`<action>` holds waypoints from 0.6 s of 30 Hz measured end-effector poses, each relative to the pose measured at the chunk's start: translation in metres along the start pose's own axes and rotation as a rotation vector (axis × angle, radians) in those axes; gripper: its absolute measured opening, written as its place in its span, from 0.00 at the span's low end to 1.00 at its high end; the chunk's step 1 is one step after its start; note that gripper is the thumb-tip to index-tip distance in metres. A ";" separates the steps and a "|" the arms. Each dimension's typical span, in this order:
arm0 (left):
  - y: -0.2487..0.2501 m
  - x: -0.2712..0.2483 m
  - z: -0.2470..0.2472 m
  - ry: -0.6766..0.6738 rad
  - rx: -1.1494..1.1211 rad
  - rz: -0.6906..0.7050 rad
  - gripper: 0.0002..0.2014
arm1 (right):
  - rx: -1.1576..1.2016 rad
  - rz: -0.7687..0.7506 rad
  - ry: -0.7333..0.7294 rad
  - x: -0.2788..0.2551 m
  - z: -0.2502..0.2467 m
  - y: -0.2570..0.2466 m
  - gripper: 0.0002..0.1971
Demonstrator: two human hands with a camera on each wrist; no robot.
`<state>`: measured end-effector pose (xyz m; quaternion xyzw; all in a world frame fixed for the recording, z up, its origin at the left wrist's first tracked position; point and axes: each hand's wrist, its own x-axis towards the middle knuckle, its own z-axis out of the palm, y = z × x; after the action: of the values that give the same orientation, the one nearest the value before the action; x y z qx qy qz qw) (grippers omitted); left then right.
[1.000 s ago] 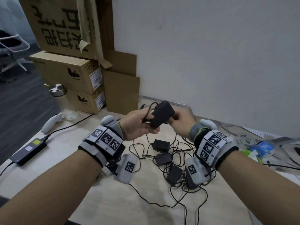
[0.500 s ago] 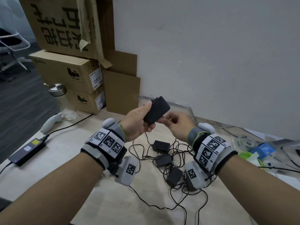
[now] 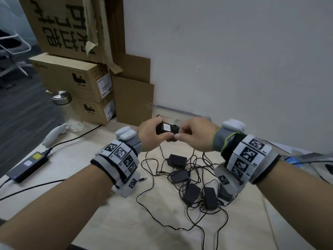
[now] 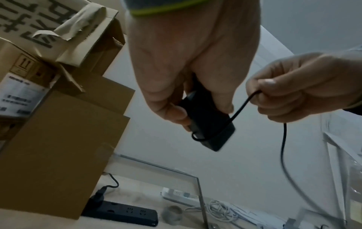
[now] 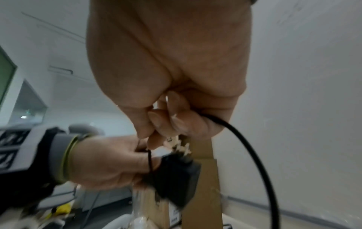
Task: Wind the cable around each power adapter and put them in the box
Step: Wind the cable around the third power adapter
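My left hand (image 3: 153,134) grips a black power adapter (image 3: 166,128) above the table, thumb and fingers curled round its body (image 4: 209,122). Its thin black cable (image 4: 240,108) runs across the adapter to my right hand (image 3: 194,135), which pinches it between thumb and fingers (image 5: 166,124). The rest of the cable (image 5: 254,155) hangs down in a loop. Several more black adapters (image 3: 191,193) lie below on the table in a tangle of cables (image 3: 196,165). A clear-walled box (image 4: 197,186) stands by the wall beyond my hands.
Stacked cardboard boxes (image 3: 72,76) fill the back left. A glass jar (image 3: 67,110), a white handle (image 3: 54,135) and a laptop power brick (image 3: 27,166) lie on the left of the table (image 3: 126,222). A black power strip (image 4: 125,212) sits behind. Papers and clutter (image 3: 306,157) are at right.
The adapter has been turned so its label faces up, and both hands have lowered slightly. My right hand has come closer to the adapter with the cable.
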<state>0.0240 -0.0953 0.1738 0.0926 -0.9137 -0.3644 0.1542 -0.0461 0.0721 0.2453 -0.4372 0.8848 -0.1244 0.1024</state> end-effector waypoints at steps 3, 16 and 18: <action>0.000 -0.001 -0.010 -0.122 -0.082 0.036 0.09 | 0.106 0.008 0.103 0.009 -0.015 0.011 0.13; 0.003 -0.001 -0.021 -0.342 -0.966 -0.062 0.13 | 0.702 0.207 0.226 0.015 0.020 0.036 0.14; 0.006 -0.001 -0.016 -0.263 -1.050 -0.112 0.12 | 0.752 0.233 0.175 0.013 0.031 0.027 0.16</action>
<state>0.0302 -0.1011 0.1887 0.0053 -0.6142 -0.7878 0.0446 -0.0653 0.0738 0.2067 -0.2539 0.8264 -0.4641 0.1928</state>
